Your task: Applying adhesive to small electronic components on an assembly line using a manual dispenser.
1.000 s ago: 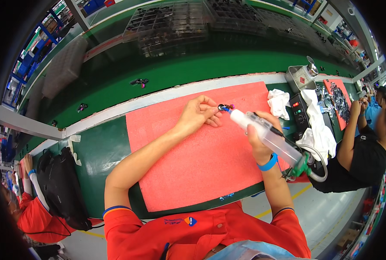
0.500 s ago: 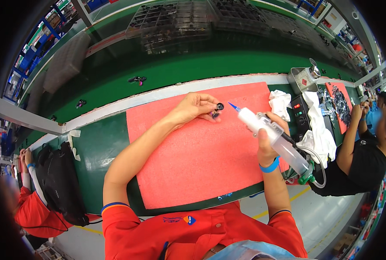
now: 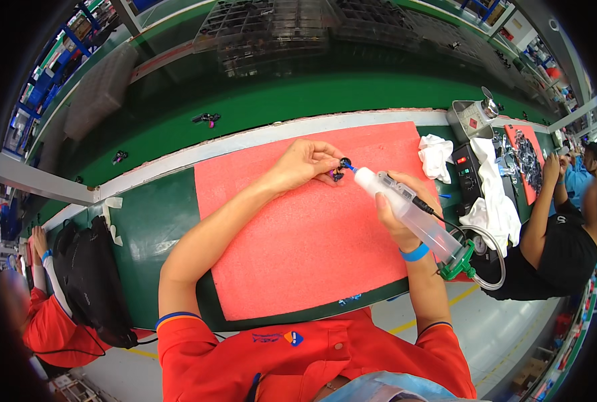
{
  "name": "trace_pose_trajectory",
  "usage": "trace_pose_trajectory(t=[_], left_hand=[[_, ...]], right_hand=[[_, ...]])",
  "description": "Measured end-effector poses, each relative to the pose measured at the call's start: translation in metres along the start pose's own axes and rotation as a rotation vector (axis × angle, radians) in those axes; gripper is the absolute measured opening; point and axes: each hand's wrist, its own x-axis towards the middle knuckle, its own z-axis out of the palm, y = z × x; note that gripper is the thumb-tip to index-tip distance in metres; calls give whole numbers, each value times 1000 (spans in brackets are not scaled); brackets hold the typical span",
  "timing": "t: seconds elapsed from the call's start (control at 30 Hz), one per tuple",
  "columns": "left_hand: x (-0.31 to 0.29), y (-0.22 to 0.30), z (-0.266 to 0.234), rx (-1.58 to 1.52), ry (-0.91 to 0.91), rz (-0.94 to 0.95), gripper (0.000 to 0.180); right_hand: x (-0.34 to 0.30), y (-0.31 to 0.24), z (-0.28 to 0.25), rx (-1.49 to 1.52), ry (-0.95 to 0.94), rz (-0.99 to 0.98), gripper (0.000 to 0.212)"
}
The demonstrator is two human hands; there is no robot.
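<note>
Over a pink foam mat [image 3: 292, 261], my left hand [image 3: 303, 163] pinches a small black part with a round end [image 3: 345, 163]; purple and gold bits show below it. My right hand [image 3: 400, 216] is closed round a clear glue-dispensing syringe [image 3: 427, 228] with a white front section and a green cap at its rear. The syringe's blue needle tip [image 3: 353, 169] meets the round end of the part, or is very close to it. A clear hose and a black cable run off the syringe to the right.
Right of the mat stand a black control box [image 3: 467, 173], white cloths [image 3: 436, 158] and a metal container [image 3: 471, 120]. A black bag [image 3: 94, 281] lies at left. Beyond the bench edge, small parts [image 3: 208, 119] sit on a green belt. Co-workers sit on both sides.
My right hand has brought the syringe leftward, and its tip has closed the gap to the black part. My left hand has barely moved. Small parts on the green belt have shifted left.
</note>
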Motion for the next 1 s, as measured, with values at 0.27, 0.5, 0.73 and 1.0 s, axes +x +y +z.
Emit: trace_pose_trajectory(t=[0.27, 0.5, 0.73, 1.0], left_hand=[[-1, 0, 1, 39, 7, 12, 15], [0, -2, 1, 45, 9, 16, 15], [0, 1, 2, 63, 18, 15, 15], [-1, -5, 2, -3, 87, 57, 16]], right_hand=[[-1, 2, 3, 42, -25, 39, 32], [-1, 2, 2, 25, -33, 49, 32], [1, 3, 2, 1, -46, 43, 30], [-3, 7, 3, 13, -71, -51, 32]])
